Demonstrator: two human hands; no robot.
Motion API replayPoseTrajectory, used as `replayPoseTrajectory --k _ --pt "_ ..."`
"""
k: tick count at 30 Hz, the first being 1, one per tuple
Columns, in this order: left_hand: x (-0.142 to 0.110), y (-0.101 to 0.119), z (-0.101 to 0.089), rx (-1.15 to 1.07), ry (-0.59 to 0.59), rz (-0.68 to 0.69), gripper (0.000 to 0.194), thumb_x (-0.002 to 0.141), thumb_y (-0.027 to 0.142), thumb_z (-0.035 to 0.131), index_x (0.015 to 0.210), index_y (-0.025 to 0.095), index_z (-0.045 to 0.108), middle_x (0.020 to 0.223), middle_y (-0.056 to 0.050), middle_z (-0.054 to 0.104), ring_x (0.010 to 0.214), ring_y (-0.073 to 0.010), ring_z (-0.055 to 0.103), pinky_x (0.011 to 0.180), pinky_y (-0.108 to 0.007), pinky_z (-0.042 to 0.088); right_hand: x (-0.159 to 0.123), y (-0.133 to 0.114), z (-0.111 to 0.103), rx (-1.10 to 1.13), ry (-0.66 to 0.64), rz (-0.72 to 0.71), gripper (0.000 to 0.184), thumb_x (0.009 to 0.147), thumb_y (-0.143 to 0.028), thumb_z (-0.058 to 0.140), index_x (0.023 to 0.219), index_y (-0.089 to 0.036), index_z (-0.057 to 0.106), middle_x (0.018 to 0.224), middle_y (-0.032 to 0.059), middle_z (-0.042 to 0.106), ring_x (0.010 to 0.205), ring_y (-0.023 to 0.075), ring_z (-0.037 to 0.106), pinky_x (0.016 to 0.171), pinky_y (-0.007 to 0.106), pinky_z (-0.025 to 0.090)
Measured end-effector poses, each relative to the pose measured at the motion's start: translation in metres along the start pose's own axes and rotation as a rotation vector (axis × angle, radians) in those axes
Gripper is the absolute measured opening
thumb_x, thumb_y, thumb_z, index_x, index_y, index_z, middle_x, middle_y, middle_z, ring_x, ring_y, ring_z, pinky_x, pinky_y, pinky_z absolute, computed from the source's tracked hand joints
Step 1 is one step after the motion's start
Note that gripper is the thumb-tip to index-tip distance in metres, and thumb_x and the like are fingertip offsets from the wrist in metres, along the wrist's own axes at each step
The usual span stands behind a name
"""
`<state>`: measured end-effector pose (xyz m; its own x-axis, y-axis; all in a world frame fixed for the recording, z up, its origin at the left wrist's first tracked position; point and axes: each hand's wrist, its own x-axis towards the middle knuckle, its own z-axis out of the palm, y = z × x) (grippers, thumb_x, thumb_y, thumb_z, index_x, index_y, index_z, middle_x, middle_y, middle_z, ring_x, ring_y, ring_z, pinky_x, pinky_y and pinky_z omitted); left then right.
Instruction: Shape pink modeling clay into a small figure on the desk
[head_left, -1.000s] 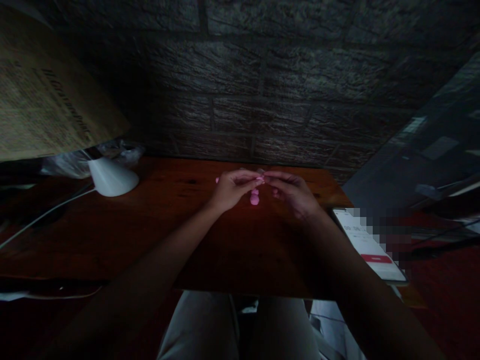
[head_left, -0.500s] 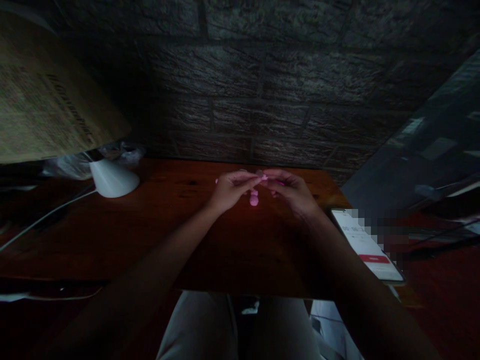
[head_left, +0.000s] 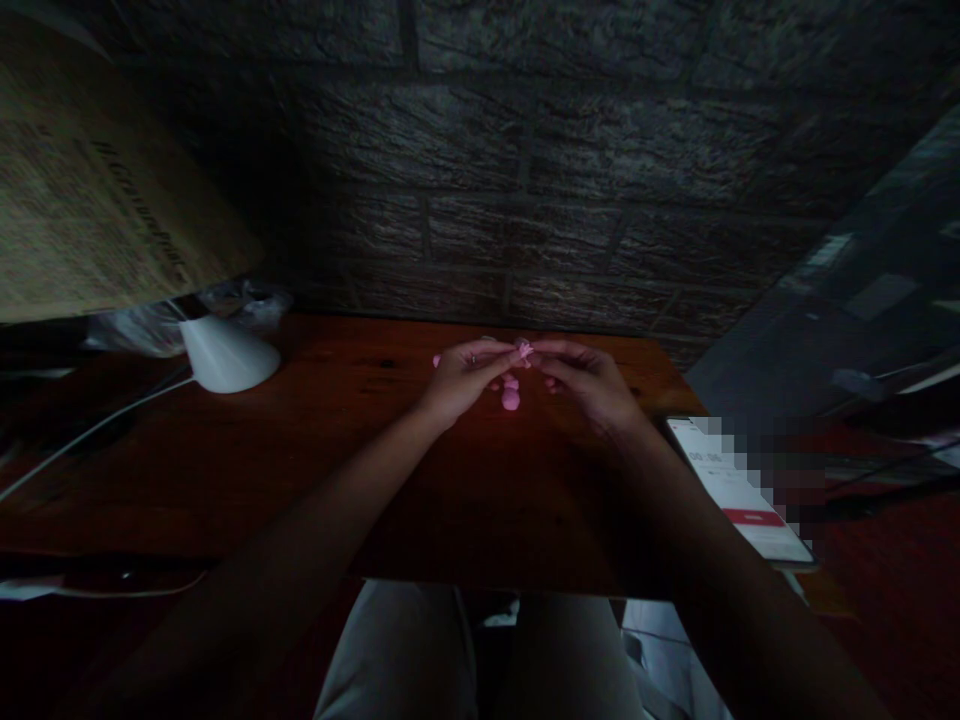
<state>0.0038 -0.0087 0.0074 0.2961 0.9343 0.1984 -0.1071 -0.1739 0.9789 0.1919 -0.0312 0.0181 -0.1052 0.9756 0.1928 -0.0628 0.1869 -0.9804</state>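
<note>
Two bare hands are meeting over a dim wooden worktop (head_left: 465,500), the left hand (head_left: 457,385) and the right hand (head_left: 592,385) both pinching a small pink piece (head_left: 526,352) between thumb and fingertips. The fingers are partly covering the piece, and its exact shape is staying hard to make out in the low light. Below the fingertips, a pink lump (head_left: 511,397) is showing, its upper end running in under the hands. A pink bit (head_left: 437,361) is peeking out beside the left hand, mostly hidden behind it.

At left, a lamp's printed shade (head_left: 97,190) is running out of frame above its white base (head_left: 225,358), with crumpled clear plastic (head_left: 142,330) lying behind and a pale cord (head_left: 97,430) trailing away. At right, a phone (head_left: 727,480) is lying beyond the right forearm, its screen partly masked by blurred blocks. A dark brick-patterned wall (head_left: 465,150) is rising behind the worktop.
</note>
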Motion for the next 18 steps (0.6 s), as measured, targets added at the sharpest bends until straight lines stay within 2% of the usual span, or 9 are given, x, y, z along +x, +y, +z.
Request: replayPoseTrajectory --k 4,10,14,18 --pt "-0.0003 -0.0002 -0.0003 0.028 -0.006 0.012 0.031 0.081 0.045 0.079 0.096 0.018 0.079 0.097 -0.009 0.079 0.079 -0.0160 0.073 0.068 -0.027 0.053 0.0002 0.0001 0.0017 -0.015 0.018 0.004 0.019 0.073 -0.037 0.086 0.088 -0.027 0.084 0.092 0.0029 0.078 0.069 0.0137 0.057 0.061 0.029 0.046" --pt "0.0004 -0.0033 -0.0017 0.022 -0.026 0.016 0.029 0.081 0.042 0.079 0.095 0.016 0.079 0.091 -0.009 0.078 0.077 -0.0165 0.073 0.069 -0.028 0.053 0.0004 0.0006 0.0021 -0.044 0.027 0.005 0.025 0.070 -0.044 0.087 0.087 -0.025 0.083 0.089 0.0033 0.078 0.068 0.0137 0.056 0.061 0.029 0.046" --pt "0.0008 -0.0031 -0.0020 0.018 -0.021 0.024 0.025 0.081 0.037 0.079 0.095 0.016 0.079 0.094 -0.009 0.078 0.077 -0.0158 0.073 0.068 -0.028 0.053 0.0002 0.0006 0.0022 -0.046 0.019 0.001 0.024 0.071 -0.041 0.087 0.089 -0.026 0.083 0.094 0.0031 0.078 0.070 0.0137 0.058 0.062 0.029 0.047" --pt "0.0004 -0.0021 -0.0015 0.034 -0.026 0.011 0.027 0.083 0.040 0.077 0.097 0.017 0.079 0.088 -0.008 0.077 0.076 -0.0151 0.071 0.069 -0.028 0.054 -0.0001 0.0012 0.0021 -0.031 -0.003 -0.038 0.023 0.071 -0.040 0.088 0.089 -0.027 0.082 0.093 0.0023 0.078 0.072 0.0145 0.060 0.063 0.029 0.048"
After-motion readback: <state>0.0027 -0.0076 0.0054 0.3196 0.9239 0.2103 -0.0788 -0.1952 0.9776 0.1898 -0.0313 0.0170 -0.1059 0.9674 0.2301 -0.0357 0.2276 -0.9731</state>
